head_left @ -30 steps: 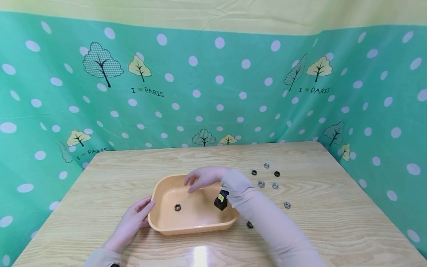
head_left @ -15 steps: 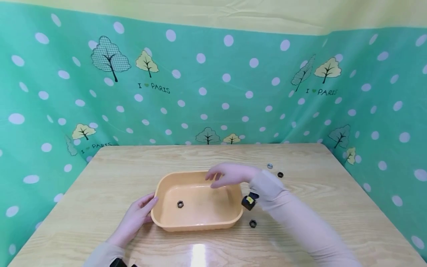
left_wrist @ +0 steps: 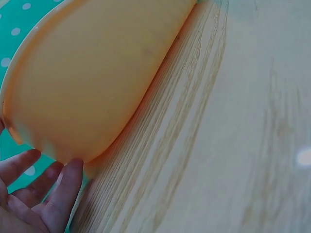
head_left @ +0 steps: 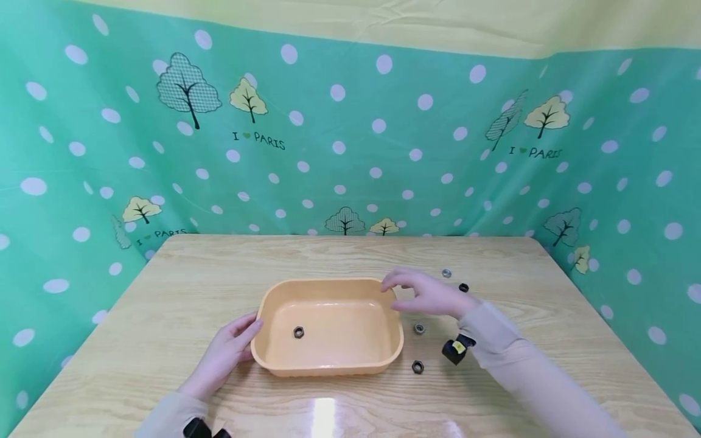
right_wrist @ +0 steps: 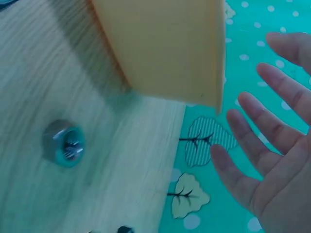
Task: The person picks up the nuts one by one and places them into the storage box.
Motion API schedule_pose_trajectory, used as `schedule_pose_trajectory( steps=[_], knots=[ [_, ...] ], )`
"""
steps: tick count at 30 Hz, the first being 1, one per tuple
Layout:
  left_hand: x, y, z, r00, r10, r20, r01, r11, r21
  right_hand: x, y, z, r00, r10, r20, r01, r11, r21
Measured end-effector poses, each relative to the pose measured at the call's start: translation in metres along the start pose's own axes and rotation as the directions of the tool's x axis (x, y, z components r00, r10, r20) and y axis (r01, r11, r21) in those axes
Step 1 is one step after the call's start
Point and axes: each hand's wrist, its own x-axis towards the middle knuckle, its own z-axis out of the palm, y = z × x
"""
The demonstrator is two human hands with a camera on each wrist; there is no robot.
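A peach plastic tub (head_left: 328,369) sits on the wooden table with one dark hex nut (head_left: 298,332) inside. My left hand (head_left: 227,347) holds the tub's left side, the thumb at the rim and fingers against the outer wall; in the left wrist view, fingertips (left_wrist: 74,167) meet that wall. At the tub's far right corner, my right hand (head_left: 429,295) hovers with spread, loosely bent fingers and an empty palm, as the right wrist view confirms. Below it lies a greyish hex nut (head_left: 418,328), with a dark nut (head_left: 418,367) nearer the front.
Behind the right hand are a silver nut (head_left: 446,273) and a black nut (head_left: 463,287). The right hand and forearm cover part of the table's right side. A green dotted curtain (head_left: 339,146) hangs at the back and sides of the table (head_left: 219,261).
My right hand has moved rightward from above the tub's interior to its right edge, uncovering the greyish nut beside it. The left hand stays on the tub. The head view has shifted slightly.
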Motion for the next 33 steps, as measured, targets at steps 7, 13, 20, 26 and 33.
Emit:
schedule_pose_trajectory(
  steps=[7,13,20,26,33],
  knots=[
    [0.0,0.001,0.002,1.0,-0.001,-0.002,0.001,1.0,-0.006,-0.028,0.02,0.001,0.992,0.115,-0.057,-0.112,0.993,0.044],
    [-0.002,0.002,0.001,1.0,-0.015,-0.014,0.015,1.0,-0.004,-0.055,0.042,-0.001,0.976,0.198,-0.086,-0.193,0.979,0.063],
    [-0.001,0.003,0.002,1.0,-0.003,-0.01,0.003,1.0,-0.002,-0.085,0.062,-0.004,0.961,0.264,-0.083,-0.259,0.963,0.074],
    [-0.001,0.004,0.003,1.0,-0.011,-0.01,0.011,1.0,-0.006,-0.104,0.067,-0.008,0.953,0.29,-0.087,-0.281,0.954,0.104],
    [0.001,0.0,0.001,1.0,0.017,0.004,-0.017,0.999,-0.031,-0.117,0.072,-0.013,0.939,0.325,-0.109,-0.312,0.942,0.121]
  ],
)
